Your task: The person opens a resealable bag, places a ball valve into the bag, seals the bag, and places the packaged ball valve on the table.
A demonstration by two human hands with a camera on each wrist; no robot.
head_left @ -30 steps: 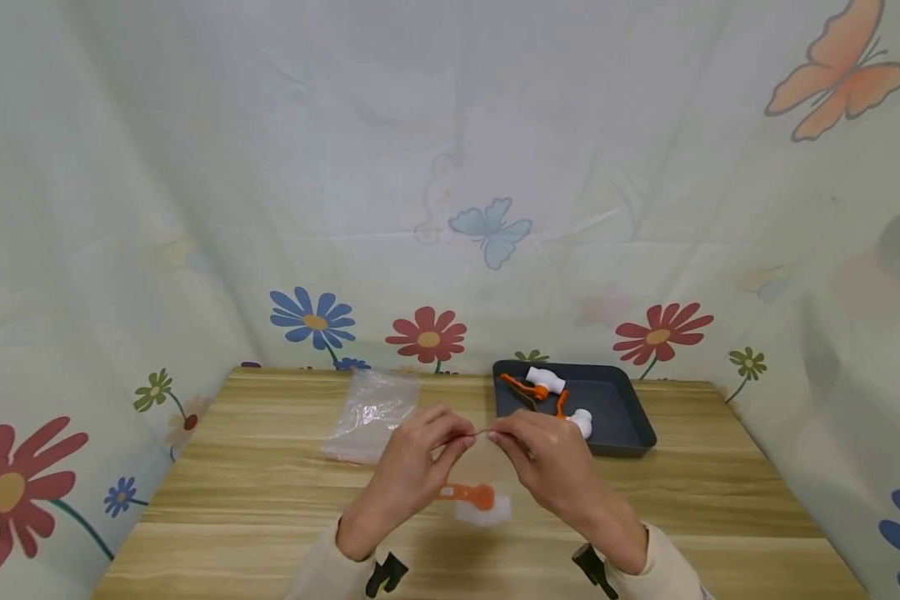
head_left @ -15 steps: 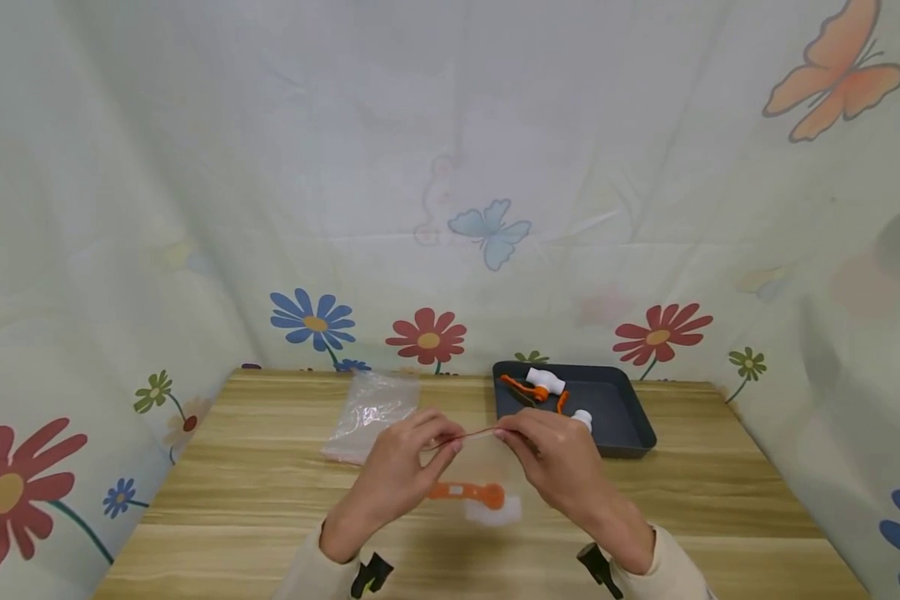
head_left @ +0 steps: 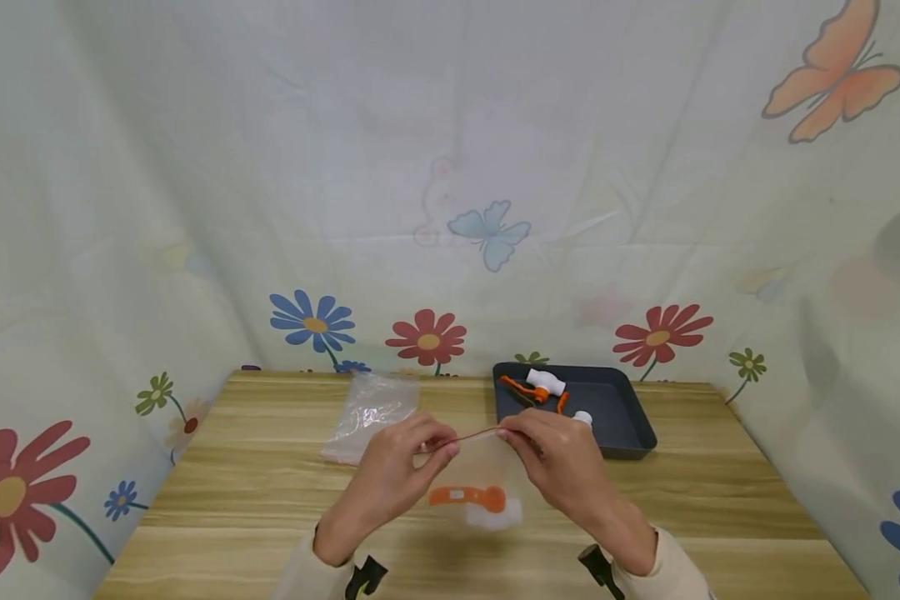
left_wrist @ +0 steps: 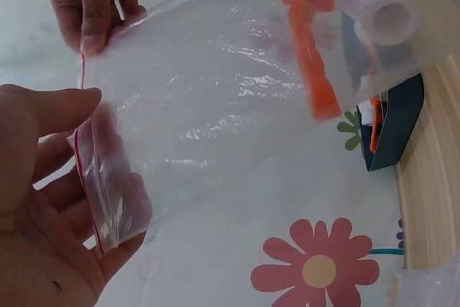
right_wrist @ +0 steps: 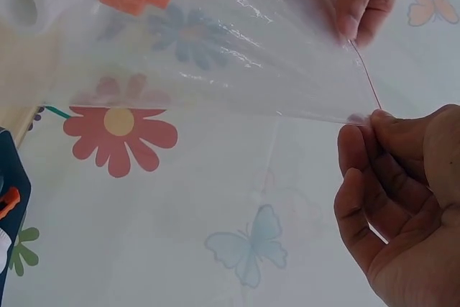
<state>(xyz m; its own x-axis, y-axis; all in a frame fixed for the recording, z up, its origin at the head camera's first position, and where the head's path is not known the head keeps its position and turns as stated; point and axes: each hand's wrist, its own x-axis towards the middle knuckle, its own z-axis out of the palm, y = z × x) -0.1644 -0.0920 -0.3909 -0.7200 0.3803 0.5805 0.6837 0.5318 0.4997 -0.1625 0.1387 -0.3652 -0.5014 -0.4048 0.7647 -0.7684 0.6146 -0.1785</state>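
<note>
A clear zip bag with a red zip line hangs between both hands. Its mouth is at the top, and inside lies a white plastic ball valve with an orange handle. My left hand pinches the zip edge between thumb and fingers; in the left wrist view the fingers show through the film. At the other end of the zip, my right hand pinches the corner with thumb and forefinger, as the right wrist view shows. The red line runs taut between the two grips.
On the wooden table, a dark tray at the back right holds white ball valves with orange handles. A second clear plastic bag lies flat behind my left hand. A flowered curtain hangs behind the table.
My left hand has slid leftward and slightly down along the zip, away from the right hand, so more of the red line shows. The bag with the valve has swung slightly right.
</note>
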